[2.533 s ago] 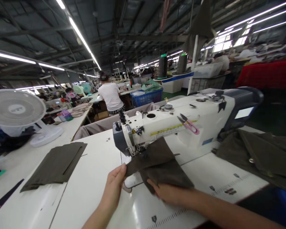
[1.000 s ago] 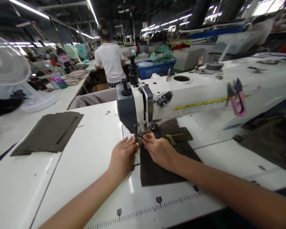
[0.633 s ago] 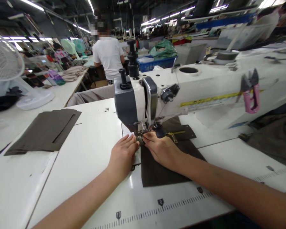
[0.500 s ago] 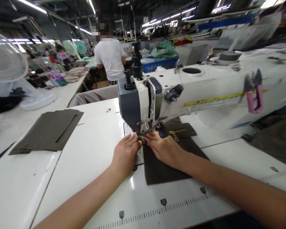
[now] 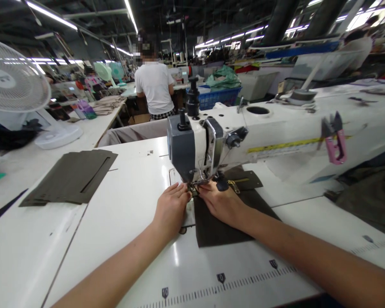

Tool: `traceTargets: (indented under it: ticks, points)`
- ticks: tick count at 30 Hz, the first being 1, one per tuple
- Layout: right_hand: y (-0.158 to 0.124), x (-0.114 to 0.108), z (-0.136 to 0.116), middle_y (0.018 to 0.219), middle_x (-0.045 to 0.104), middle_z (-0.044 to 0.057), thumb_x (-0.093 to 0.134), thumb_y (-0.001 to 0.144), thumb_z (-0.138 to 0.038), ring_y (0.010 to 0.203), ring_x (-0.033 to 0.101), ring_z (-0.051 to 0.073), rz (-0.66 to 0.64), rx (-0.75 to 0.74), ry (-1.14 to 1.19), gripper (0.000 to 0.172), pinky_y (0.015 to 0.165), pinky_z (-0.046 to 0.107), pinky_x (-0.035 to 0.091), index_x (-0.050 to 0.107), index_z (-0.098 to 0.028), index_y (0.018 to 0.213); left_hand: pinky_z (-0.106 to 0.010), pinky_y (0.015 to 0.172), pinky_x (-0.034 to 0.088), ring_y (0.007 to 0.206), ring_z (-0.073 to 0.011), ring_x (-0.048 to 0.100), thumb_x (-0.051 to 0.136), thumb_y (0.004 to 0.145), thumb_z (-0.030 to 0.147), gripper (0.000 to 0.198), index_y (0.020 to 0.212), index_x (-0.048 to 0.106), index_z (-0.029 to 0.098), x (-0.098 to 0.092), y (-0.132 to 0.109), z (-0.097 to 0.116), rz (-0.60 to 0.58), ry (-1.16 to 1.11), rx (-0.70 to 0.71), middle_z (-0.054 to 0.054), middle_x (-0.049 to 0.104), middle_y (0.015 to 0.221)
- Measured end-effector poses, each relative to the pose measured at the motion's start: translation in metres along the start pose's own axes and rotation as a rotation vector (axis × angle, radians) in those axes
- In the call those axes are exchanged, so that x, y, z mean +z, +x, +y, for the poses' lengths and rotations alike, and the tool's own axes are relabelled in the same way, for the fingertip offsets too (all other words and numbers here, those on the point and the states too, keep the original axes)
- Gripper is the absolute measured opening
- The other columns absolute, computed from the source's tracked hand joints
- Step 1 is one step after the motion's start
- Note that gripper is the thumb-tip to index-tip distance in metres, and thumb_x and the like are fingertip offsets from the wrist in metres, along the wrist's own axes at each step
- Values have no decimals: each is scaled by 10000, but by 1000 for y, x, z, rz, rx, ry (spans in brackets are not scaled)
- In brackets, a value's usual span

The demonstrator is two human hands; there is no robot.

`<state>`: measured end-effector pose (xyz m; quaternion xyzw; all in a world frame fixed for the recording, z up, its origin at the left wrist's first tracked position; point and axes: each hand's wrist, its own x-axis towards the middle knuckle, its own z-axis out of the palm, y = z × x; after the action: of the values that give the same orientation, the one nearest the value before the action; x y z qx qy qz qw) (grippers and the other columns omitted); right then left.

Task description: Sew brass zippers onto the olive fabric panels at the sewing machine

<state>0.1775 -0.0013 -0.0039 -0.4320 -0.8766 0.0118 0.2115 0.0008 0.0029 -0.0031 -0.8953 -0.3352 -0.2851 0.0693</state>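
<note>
A dark olive-brown fabric piece [image 5: 224, 229] lies under the needle area of a white sewing machine [image 5: 197, 143]. Near the machine's foot, a gold zipper pull [image 5: 235, 187] and a short yellow-gold zipper strip show on the fabric. My right hand [image 5: 222, 203] rests on this piece, fingers stretched toward the presser foot [image 5: 194, 187] from its right side. My left hand [image 5: 171, 207] lies on the machine bed at the foot's left, fingers extended and close together, tips almost at the foot. The machine head partly hides the fingertips and the stitching spot.
A stack of similar fabric pieces [image 5: 70, 177] lies on the left. Pink-handled snips [image 5: 336, 143] hang on the machine arm. A white fan [image 5: 15, 81] stands at left. Beyond the table, a person in a white shirt [image 5: 155, 87] faces away, near a blue crate [image 5: 218, 98].
The camera view has shifted slightly, so the machine head and background sit lower and mostly further right. Both hands stay at the presser foot with the fabric almost unmoved.
</note>
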Motion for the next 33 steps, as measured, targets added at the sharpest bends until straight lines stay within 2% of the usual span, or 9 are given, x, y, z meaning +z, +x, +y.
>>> traceTargets:
  ticks: [11, 17, 24, 33]
  points:
    - [-2, 4, 0, 921, 641, 88, 440, 829, -80, 914, 570, 192, 83, 6, 61, 194, 841, 295, 447, 611, -144, 891, -389, 868, 499, 918, -213, 634, 426, 813, 51, 214, 828, 622, 135, 2, -2, 0, 1, 28, -2, -105, 681, 946]
    - [-1, 1, -1, 940, 643, 88, 425, 826, -65, 927, 573, 189, 72, 20, 71, 213, 855, 299, 442, 617, -145, 871, -412, 926, 453, 951, -206, 621, 409, 817, 30, 235, 833, 615, 144, 1, -4, 0, -16, 39, -25, -96, 675, 975]
    - [-3, 5, 2, 947, 643, 78, 425, 841, -93, 882, 583, 189, 96, 19, 83, 201, 822, 303, 452, 613, -157, 868, -374, 876, 480, 942, -201, 622, 458, 799, 33, 195, 826, 607, 155, -1, -3, 2, -18, 17, -45, -82, 680, 948]
    - [-3, 5, 2, 969, 633, 89, 422, 843, -95, 928, 571, 189, 108, 12, 121, 193, 851, 303, 435, 606, -146, 874, -387, 849, 488, 921, -209, 630, 441, 826, 56, 186, 836, 601, 152, 1, -3, 0, -10, 35, -11, -84, 680, 958]
